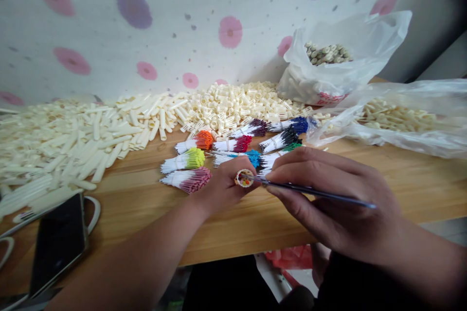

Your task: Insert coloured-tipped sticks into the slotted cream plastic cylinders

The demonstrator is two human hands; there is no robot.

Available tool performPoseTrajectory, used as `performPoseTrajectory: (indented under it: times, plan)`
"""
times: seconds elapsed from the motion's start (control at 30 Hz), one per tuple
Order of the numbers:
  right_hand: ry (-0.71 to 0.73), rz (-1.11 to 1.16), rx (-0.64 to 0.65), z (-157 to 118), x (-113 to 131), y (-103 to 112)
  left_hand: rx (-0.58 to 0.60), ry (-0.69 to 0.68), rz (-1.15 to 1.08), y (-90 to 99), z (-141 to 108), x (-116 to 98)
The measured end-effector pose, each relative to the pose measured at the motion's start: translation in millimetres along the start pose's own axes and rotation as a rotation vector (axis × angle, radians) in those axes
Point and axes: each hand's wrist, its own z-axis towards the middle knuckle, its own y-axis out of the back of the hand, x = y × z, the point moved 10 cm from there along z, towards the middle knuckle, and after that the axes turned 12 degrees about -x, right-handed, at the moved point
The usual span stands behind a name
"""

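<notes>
My left hand (233, 175) is closed around a short cream plastic tube (244, 178), its open end facing up toward me. Orange, yellow and red bits show inside that opening. Between the thumb and fingers of my right hand (328, 194) is a slim dark pointed tool (321, 194), slanting down to the left. Its thin tip reaches the mouth of the tube; how deep it goes I cannot tell. Just beyond my hands lie several bundles of thin white sticks with coloured ends, among them a pink bundle (188, 180), a yellow-green bundle (184, 159) and an orange bundle (195, 142).
Long cream plastic tubes (120, 131) are heaped at the left, with short slotted cream pieces (229, 102) piled behind the bundles. A white plastic bag (328, 73) of parts and a clear bag (401, 116) stand right. A phone (58, 243) and white cable (95, 214) lie front left.
</notes>
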Motion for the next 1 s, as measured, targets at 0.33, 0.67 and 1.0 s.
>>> performPoseTrajectory:
  times: [0.33, 0.67, 1.0]
  plan:
    - [0.124, 0.0, 0.237, -18.9, -1.1, -28.1, -0.226, 0.014, 0.031, 33.3, 7.1, 15.1]
    - [0.409, -0.287, 0.602, -76.2, -0.2, -151.1, -0.333, 0.029, 0.097, 45.2, 6.8, 20.2]
    - [0.004, -0.395, 0.465, 5.1, -111.2, -77.0, -0.337, -0.015, 0.088, 52.3, 8.8, 13.9]
